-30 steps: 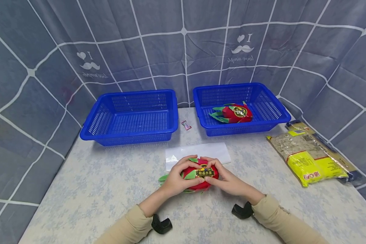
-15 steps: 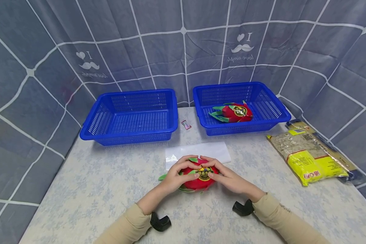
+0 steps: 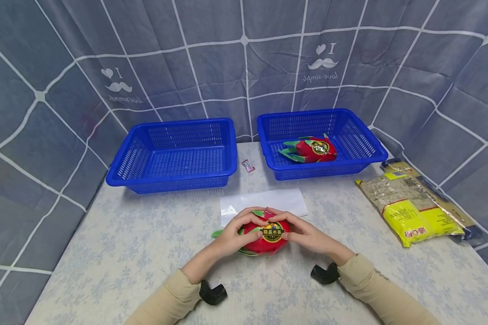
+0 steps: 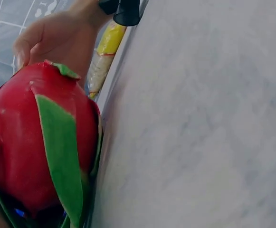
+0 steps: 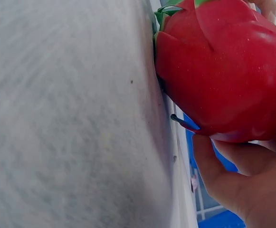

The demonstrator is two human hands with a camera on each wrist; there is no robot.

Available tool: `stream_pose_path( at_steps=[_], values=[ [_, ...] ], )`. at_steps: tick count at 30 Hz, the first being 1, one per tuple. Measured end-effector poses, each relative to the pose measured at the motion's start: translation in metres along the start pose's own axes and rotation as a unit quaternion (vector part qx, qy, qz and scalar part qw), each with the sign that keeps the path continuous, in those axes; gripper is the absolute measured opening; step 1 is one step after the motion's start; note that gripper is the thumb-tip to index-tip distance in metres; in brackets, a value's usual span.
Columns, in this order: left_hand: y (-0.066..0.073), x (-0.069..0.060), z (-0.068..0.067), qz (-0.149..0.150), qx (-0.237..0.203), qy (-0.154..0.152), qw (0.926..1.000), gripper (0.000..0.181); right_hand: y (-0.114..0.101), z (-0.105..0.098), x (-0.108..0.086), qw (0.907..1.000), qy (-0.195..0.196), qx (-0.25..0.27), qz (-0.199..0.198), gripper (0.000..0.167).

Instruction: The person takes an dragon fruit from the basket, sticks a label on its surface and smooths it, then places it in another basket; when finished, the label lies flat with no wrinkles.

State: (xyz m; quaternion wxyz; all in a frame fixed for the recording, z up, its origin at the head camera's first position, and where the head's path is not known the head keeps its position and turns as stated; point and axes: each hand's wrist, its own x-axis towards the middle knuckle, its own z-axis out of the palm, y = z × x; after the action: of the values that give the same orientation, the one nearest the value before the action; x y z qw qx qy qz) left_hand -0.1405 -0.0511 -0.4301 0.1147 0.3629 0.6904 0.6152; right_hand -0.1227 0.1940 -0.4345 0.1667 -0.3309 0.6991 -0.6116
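Observation:
A red dragon fruit (image 3: pixel 264 246) with green leafy scales lies on the table near the front middle. On its upper face sits a black and gold label (image 3: pixel 273 233). My left hand (image 3: pixel 229 236) holds the fruit from the left, its fingers curved over the far side and its thumb at the label's left edge. From the right, my right hand (image 3: pixel 310 235) holds it likewise, thumb at the label's right edge. The left wrist view shows the fruit's leafy side (image 4: pixel 59 147); the right wrist view shows its smooth red end (image 5: pixel 223 76). Its underside is hidden.
Behind the fruit lies a white sheet (image 3: pixel 284 201). A blue basket (image 3: pixel 175 180) stands back left; another blue basket (image 3: pixel 325 170) at back right holds a second dragon fruit (image 3: pixel 315 150). Between them lies a small wrapped candy (image 3: pixel 248 166). Yellow-and-clear packages (image 3: pixel 410 207) lie at right.
Both thumbs have shifted apart from the lower part of the label to its sides, showing more of it. The fruit has stayed in about the same place.

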Motion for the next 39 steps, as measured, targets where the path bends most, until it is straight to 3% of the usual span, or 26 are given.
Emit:
stream_pose_path(
  at_steps=[5, 13, 17, 21, 25, 28, 34, 36, 39],
  values=[
    [-0.003, 0.000, -0.005, 0.015, -0.005, -0.025, 0.9996, 0.023, 0.003, -0.001, 0.000, 0.9998, -0.006, 0.013, -0.012, 0.041],
    [-0.004, 0.000, -0.003, -0.010, -0.027, -0.003, 0.9996, 0.023, 0.006, -0.004, -0.001, 0.9991, 0.011, 0.022, -0.033, 0.032],
    [-0.007, 0.000, 0.001, -0.006, 0.005, 0.018, 0.9998, 0.026, 0.005, -0.001, -0.001, 0.9982, 0.034, 0.002, -0.049, 0.024],
    [-0.007, 0.000, 0.006, 0.015, 0.049, 0.034, 0.9981, 0.029, 0.003, 0.009, 0.001, 0.9938, 0.093, -0.034, -0.051, 0.017],
    [-0.005, 0.000, 0.009, 0.033, 0.107, 0.046, 0.9926, 0.033, 0.001, 0.020, 0.003, 0.9859, 0.151, -0.063, -0.037, 0.012],
    [0.004, 0.000, 0.010, 0.045, 0.120, 0.049, 0.9906, 0.036, 0.000, 0.024, 0.004, 0.9820, 0.171, -0.076, -0.023, 0.013],
    [0.029, -0.001, 0.007, 0.028, 0.072, 0.018, 0.9969, 0.032, 0.002, 0.019, 0.002, 0.9872, 0.132, -0.088, -0.015, 0.014],
    [0.030, -0.002, 0.005, 0.013, 0.066, 0.014, 0.9976, 0.030, 0.002, 0.014, 0.001, 0.9904, 0.107, -0.086, -0.020, 0.014],
    [0.019, -0.002, 0.005, 0.001, 0.070, 0.017, 0.9974, 0.028, 0.002, 0.010, 0.000, 0.9938, 0.081, -0.071, -0.028, 0.015]
  ],
)
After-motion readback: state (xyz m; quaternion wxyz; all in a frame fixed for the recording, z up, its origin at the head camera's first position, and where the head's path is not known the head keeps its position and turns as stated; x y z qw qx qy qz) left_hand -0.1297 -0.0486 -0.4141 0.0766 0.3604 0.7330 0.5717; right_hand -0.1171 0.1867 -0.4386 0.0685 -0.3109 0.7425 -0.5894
